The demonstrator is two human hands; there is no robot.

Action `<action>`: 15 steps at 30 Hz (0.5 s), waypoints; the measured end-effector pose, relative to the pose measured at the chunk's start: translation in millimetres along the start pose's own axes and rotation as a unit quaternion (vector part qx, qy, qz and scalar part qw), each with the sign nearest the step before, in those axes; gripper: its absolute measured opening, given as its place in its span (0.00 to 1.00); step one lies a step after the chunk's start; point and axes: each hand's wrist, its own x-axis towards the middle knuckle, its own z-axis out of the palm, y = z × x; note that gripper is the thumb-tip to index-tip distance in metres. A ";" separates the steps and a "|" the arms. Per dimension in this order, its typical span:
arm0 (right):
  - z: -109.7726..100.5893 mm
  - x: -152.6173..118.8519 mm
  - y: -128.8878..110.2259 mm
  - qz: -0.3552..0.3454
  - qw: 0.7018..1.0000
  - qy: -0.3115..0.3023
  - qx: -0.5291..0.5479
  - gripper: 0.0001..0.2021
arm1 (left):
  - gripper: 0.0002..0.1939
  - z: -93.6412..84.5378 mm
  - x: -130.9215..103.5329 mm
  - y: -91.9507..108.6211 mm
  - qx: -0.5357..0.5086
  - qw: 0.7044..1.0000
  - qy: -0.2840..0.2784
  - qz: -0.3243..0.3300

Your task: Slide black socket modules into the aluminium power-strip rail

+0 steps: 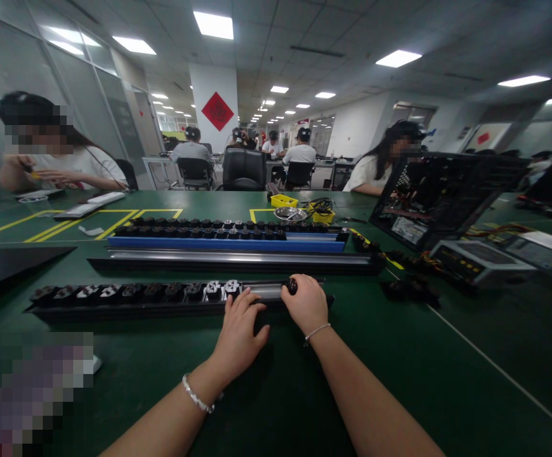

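Note:
A long black channel (162, 312) lies across the green table, with several black and white socket modules (171, 292) in a row along its left and middle part. My left hand (242, 330) rests on the channel just right of the last white module (231, 287), its fingers apart. My right hand (307, 304) is at the right end of the channel, fingers closed round a small black module (292, 287) over the bare silvery section. Behind it lie an empty channel (238, 257) and a blue strip (223, 244) with rows of modules.
An open computer case (428, 203) and a power supply (480, 263) stand at the right, near loose black parts (412, 291). Yellow trays (283, 201) and a metal bowl (290, 214) are farther back. A dark panel (14, 270) lies left. People sit across the table.

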 end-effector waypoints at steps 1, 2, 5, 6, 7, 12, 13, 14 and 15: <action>-0.1 -0.1 0.5 0.001 1.000 -0.001 -0.003 0.06 | 0.15 -0.3 0.1 0.1 -0.001 1.000 -0.002 0.000; 0.0 -0.1 0.9 0.001 1.000 -0.003 -0.005 0.06 | 0.15 -0.6 0.2 0.2 -0.001 1.000 -0.003 0.001; 0.7 0.0 1.8 0.001 1.000 -0.008 -0.008 0.07 | 0.15 -0.5 0.6 -0.3 0.002 1.000 0.001 0.004; 1.0 0.1 2.0 0.000 1.000 -0.009 -0.007 0.07 | 0.15 -0.2 0.7 -0.9 0.004 1.000 0.003 0.006; 1.3 0.3 2.2 -0.001 1.000 -0.009 -0.004 0.07 | 0.15 0.1 0.8 -1.7 0.006 1.000 0.006 0.008; 1.0 1.4 3.6 -0.004 1.000 -0.007 0.017 0.06 | 0.16 0.5 1.1 -6.0 0.006 1.000 -0.003 0.021; 0.7 1.6 4.0 -0.001 1.000 -0.009 0.020 0.06 | 0.16 0.2 1.2 -6.3 0.006 1.000 -0.005 0.023; 0.2 1.8 4.4 0.002 1.000 -0.010 0.022 0.06 | 0.16 -0.1 1.2 -6.4 0.007 1.000 -0.007 0.026; -0.3 1.9 4.8 0.005 1.000 -0.012 0.023 0.06 | 0.16 -0.3 1.2 -6.3 0.007 1.000 -0.009 0.028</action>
